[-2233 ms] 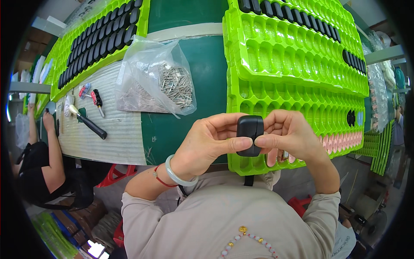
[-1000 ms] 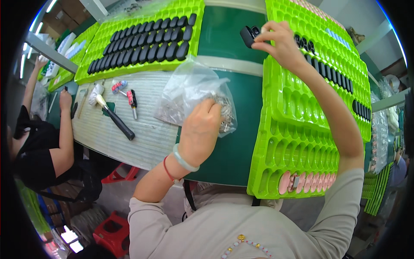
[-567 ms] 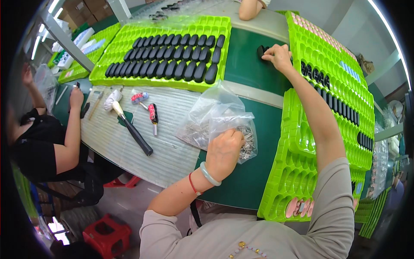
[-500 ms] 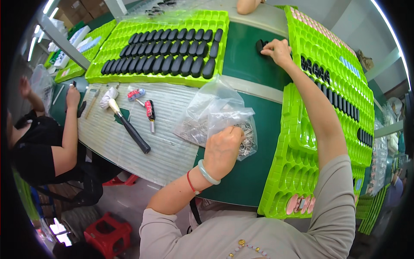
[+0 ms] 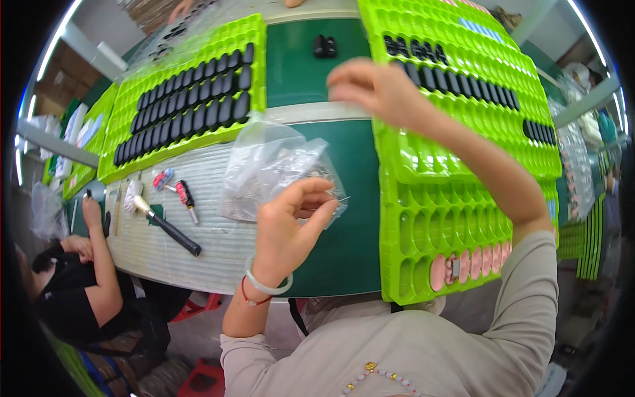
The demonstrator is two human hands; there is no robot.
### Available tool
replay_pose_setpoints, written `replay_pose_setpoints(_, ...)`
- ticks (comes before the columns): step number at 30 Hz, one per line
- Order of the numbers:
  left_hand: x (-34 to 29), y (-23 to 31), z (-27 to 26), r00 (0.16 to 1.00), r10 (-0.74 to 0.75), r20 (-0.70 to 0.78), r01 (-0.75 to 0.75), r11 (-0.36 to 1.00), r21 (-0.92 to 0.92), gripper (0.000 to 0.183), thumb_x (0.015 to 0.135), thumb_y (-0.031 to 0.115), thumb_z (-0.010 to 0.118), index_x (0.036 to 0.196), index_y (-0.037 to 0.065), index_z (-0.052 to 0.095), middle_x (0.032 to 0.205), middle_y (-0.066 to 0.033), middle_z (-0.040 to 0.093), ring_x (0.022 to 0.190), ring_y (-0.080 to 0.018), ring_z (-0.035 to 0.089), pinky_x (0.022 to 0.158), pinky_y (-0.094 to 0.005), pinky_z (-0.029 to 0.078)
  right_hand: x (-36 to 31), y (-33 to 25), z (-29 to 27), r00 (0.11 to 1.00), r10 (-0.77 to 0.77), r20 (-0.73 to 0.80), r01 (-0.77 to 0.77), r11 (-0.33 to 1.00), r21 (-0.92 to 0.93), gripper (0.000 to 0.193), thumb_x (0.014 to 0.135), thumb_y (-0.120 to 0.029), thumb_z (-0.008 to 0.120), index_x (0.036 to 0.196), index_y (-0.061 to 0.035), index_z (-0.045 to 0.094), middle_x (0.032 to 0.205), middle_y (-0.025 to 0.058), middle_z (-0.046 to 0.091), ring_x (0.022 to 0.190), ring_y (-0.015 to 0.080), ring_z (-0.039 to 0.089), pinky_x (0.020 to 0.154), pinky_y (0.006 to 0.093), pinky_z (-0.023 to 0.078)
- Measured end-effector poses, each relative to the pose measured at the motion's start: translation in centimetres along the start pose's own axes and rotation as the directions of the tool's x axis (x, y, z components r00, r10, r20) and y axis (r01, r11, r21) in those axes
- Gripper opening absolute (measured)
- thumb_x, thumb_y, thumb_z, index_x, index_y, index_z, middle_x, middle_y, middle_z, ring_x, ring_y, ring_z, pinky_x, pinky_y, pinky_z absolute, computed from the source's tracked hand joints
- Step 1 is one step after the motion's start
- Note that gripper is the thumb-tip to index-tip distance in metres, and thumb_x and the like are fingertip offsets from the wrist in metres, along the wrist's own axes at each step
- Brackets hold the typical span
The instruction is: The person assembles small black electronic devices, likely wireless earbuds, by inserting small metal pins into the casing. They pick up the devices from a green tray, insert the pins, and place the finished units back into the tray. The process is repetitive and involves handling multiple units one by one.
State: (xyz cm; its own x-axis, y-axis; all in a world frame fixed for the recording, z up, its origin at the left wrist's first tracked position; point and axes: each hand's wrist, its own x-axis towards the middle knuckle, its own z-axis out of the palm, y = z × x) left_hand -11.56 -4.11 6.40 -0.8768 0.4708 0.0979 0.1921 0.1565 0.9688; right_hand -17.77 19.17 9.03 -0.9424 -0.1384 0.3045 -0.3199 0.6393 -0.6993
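My left hand (image 5: 291, 228) is closed, thumb against fingers, with a thin metal pin (image 5: 342, 198) poking out at the fingertips. Beside and behind it lies a clear plastic bag (image 5: 264, 165) with many small metal pins inside. My right hand (image 5: 377, 92) is over the green table by the tray's left edge, its fingers smeared by motion. Beyond that hand, a small black part (image 5: 325, 46) rests on the green table, apart from it. Under my right forearm is a lime-green tray (image 5: 430, 225) with rows of hollows, some holding pink pieces (image 5: 466, 264).
At the left stands another green tray (image 5: 192, 149) with rows of black oval pieces (image 5: 192, 122). A hammer (image 5: 169, 228) and a red-and-black screwdriver (image 5: 186, 200) lie on the ribbed mat (image 5: 225, 255). A co-worker's arm (image 5: 99, 245) is at far left.
My right hand has let go of the black part and drawn back toward me. My left hand has lifted out of the pin bag with a pin. The view has turned right.
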Motion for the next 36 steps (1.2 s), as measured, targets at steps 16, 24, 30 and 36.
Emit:
replay_pose_setpoints(16, 0.0, 8.4, 22.6, 0.572, 0.260, 0.778, -0.244, 0.959, -0.141, 0.019, 0.073, -0.001, 0.067, 0.091, -0.002, 0.060, 0.084, -0.0100, 0.064, 0.073, -0.0139, 0.064, 0.062, -0.0230, 0.051, -35.4, -5.4, -6.7, 0.726, 0.584, -0.363, -0.422, 0.795, 0.436, 0.012, 0.088, -0.012, 0.055, 0.091, -0.0004, 0.055, 0.068, 0.0034, 0.058, 0.057, 0.0105, 0.058, 0.051, 0.0241, 0.047)
replay_pose_setpoints(24, 8.2, 9.5, 45.3, -0.083, 0.652, 0.754, -0.890, 0.291, -0.350, 0.021, 0.068, 0.017, 0.072, 0.089, 0.013, 0.069, 0.092, -0.0081, 0.052, 0.091, -0.0274, 0.048, 0.084, -0.0362, 0.041, -43.8, -4.1, -8.7, 0.388, 0.797, -0.463, -0.196, 0.562, 0.804, 0.015, 0.091, -0.017, 0.051, 0.090, -0.0025, 0.050, 0.069, 0.0007, 0.052, 0.053, 0.0053, 0.051, 0.046, 0.0190, 0.041)
replay_pose_setpoints(30, 8.1, 7.8, 51.9, -0.269, 0.575, 0.773, -0.866, 0.208, -0.456, 0.012, 0.068, 0.024, 0.070, 0.076, 0.016, 0.069, 0.086, -0.0055, 0.050, 0.087, -0.0246, 0.045, 0.080, -0.0347, 0.040, -47.1, -4.1, -8.6, 0.245, 0.836, -0.491, -0.191, 0.538, 0.821, 0.014, 0.090, -0.016, 0.049, 0.086, -0.0029, 0.049, 0.068, 0.0021, 0.051, 0.050, 0.0084, 0.050, 0.045, 0.0205, 0.041)
replay_pose_setpoints(36, 8.6, 8.3, 49.6, -0.209, 0.660, 0.722, -0.844, 0.252, -0.474, 0.013, 0.075, 0.021, 0.065, 0.078, 0.009, 0.060, 0.087, -0.0067, 0.054, 0.090, -0.0245, 0.049, 0.082, -0.0354, 0.040, -46.9, -3.8, -8.7, 0.239, 0.835, -0.497, -0.132, 0.535, 0.835, 0.013, 0.089, -0.015, 0.049, 0.085, -0.0018, 0.049, 0.067, 0.0036, 0.050, 0.051, 0.0089, 0.049, 0.044, 0.0208, 0.039)
